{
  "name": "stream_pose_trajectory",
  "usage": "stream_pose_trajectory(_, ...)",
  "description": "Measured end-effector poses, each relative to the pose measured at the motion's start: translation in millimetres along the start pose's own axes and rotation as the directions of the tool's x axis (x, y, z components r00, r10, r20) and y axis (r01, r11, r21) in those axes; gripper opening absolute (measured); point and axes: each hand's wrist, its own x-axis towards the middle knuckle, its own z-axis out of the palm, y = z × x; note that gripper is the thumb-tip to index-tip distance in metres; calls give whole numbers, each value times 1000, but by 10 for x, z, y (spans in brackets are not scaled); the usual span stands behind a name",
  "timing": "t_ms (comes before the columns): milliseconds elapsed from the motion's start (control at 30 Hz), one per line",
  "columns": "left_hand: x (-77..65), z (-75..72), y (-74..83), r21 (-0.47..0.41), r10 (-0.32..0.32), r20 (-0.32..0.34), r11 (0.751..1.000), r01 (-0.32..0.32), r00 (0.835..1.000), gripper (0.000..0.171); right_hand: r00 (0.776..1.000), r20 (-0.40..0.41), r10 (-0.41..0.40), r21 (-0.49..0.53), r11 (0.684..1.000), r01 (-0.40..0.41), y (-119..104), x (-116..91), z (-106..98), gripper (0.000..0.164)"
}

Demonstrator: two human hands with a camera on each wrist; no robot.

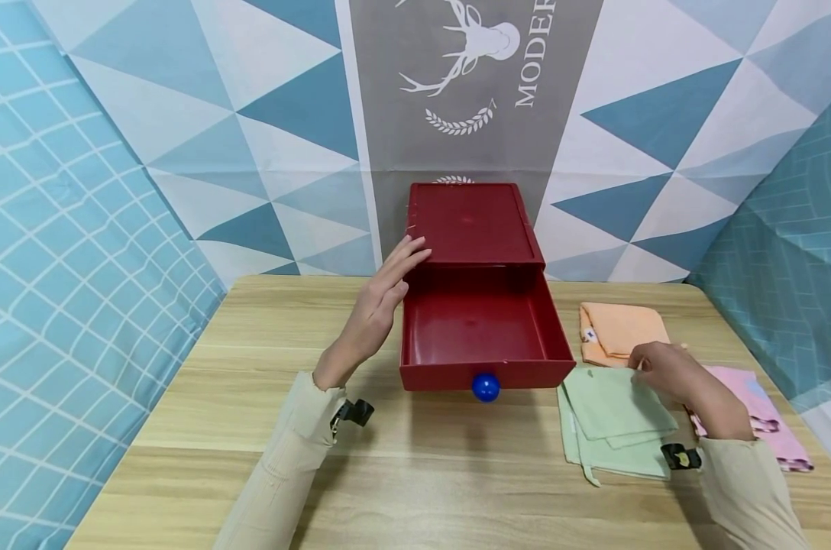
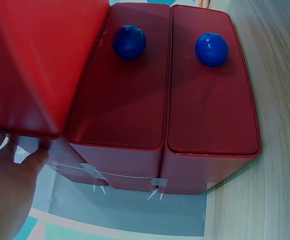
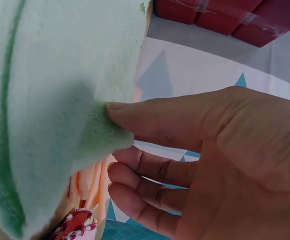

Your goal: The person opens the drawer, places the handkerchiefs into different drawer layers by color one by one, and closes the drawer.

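Note:
A dark red drawer cabinet (image 1: pixel 467 221) stands against the back wall, its top drawer (image 1: pixel 473 328) pulled out with nothing inside. My left hand (image 1: pixel 377 305) rests against the cabinet's upper left side, fingers extended; in the left wrist view that hand (image 2: pixel 9 185) lies along the cabinet's edge. To the right of the drawer a folded light green towel (image 1: pixel 618 409) lies on the table. My right hand (image 1: pixel 677 374) is at its far right corner. In the right wrist view the right hand (image 3: pixel 200 150) pinches a raised corner of the green towel (image 3: pixel 59 100) between thumb and fingers.
A folded orange towel (image 1: pixel 625 328) lies behind the green one, and a pink patterned towel (image 1: pixel 759 412) lies to its right, partly behind my right arm. Two closed drawers with blue knobs (image 2: pixel 212 50) sit below the pulled-out one. The wooden table (image 1: pixel 250 328) meets patterned walls.

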Motion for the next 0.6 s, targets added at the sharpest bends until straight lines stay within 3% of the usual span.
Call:
stream_pose_trajectory(167,9,4,42,4,3,-5,1000,-3,1000,44,999,36,-6,-8,1000,6,35,7,-8,6)
stream_pose_trajectory(367,21,4,67,9,-1,-5,1000,1,1000,44,999,18,-44,37,998,43,43,-28,-6,5)
stream_pose_trajectory(600,12,10,50,8,2,-5,1000,-2,1000,44,998,42,39,177,983,-45,-6,-103,-19,18)
